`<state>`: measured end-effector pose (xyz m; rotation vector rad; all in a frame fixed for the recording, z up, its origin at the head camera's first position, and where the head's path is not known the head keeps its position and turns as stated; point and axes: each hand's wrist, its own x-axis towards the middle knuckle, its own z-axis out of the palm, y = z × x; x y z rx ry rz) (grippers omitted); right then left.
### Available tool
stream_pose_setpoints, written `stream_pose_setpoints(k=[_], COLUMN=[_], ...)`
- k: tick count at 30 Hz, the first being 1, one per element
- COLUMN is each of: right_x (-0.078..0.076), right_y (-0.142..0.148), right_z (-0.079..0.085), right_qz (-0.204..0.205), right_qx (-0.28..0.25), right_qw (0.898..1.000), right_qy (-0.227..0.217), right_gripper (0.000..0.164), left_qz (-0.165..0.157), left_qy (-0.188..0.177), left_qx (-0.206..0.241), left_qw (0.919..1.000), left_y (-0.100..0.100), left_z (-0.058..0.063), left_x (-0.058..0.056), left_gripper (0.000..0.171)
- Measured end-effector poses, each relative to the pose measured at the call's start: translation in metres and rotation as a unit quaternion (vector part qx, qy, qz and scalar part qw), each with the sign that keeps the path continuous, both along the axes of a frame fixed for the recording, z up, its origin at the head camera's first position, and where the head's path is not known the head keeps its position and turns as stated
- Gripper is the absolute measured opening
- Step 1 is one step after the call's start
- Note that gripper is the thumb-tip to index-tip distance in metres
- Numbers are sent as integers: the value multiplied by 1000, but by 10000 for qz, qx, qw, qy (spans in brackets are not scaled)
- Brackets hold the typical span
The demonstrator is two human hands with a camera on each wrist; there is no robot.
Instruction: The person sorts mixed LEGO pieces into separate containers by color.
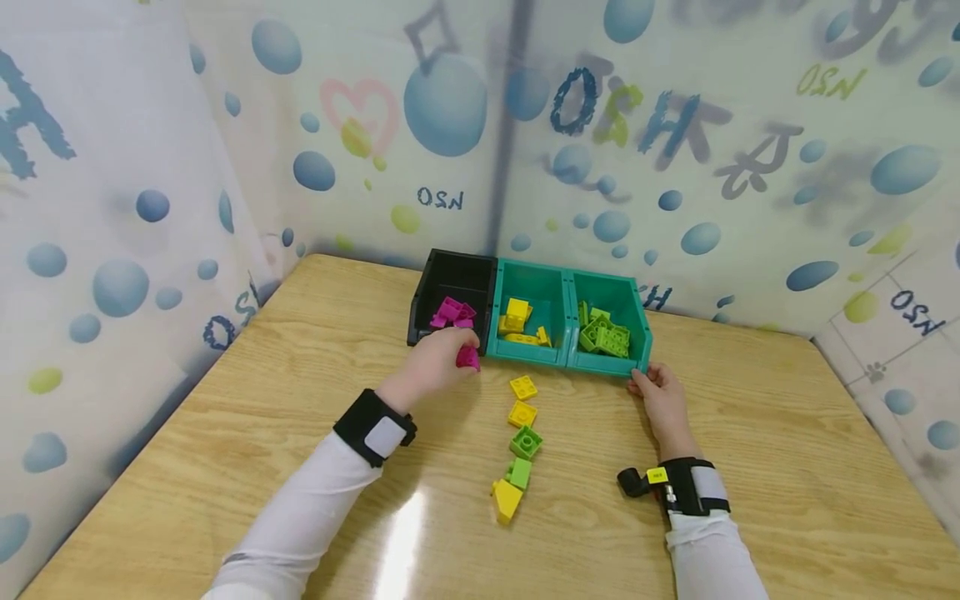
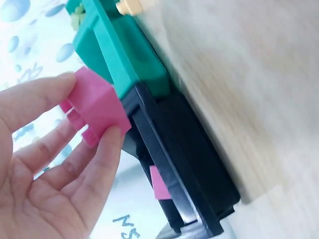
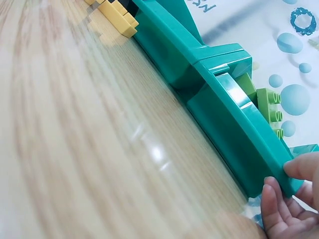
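My left hand (image 1: 437,363) pinches a pink building block (image 2: 97,104) between thumb and fingertips, close in front of the black bin (image 1: 459,275). The block has a sloped face, and its studs point toward the palm in the left wrist view. More pink blocks (image 1: 452,312) lie inside that bin. With the thumb at the rim and fingers under it, my right hand (image 1: 663,403) grips the front right corner of the right-hand teal bin (image 3: 234,134). Green blocks (image 1: 604,335) fill part of this bin. Yellow blocks (image 1: 517,315) sit in the middle teal bin (image 1: 528,273).
A line of loose blocks runs toward me on the wooden table (image 1: 585,517): a yellow block (image 1: 523,387), another yellow one (image 1: 522,414), a green block (image 1: 526,442), a second green one (image 1: 519,473) and a sloped yellow block (image 1: 507,501). A patterned curtain (image 1: 360,208) hangs behind the bins.
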<state>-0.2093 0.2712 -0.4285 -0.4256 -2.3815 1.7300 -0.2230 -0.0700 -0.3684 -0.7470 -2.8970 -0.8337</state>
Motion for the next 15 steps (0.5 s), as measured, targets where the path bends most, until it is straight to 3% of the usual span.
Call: stream_pose_setpoints(k=[8, 15], right_x=[0, 0], right_y=[1, 1], right_z=[-3, -3], right_qz=[27, 21], right_qx=[139, 132], right_qw=[9999, 9999], right_qy=[-53, -30], right_gripper=[33, 35], left_qz=[759, 828], left_qy=[368, 182], left_qx=[25, -262], left_qw=[9964, 9961], left_y=[-6, -1], left_z=[4, 2], left_x=[-29, -44], left_gripper=[33, 31])
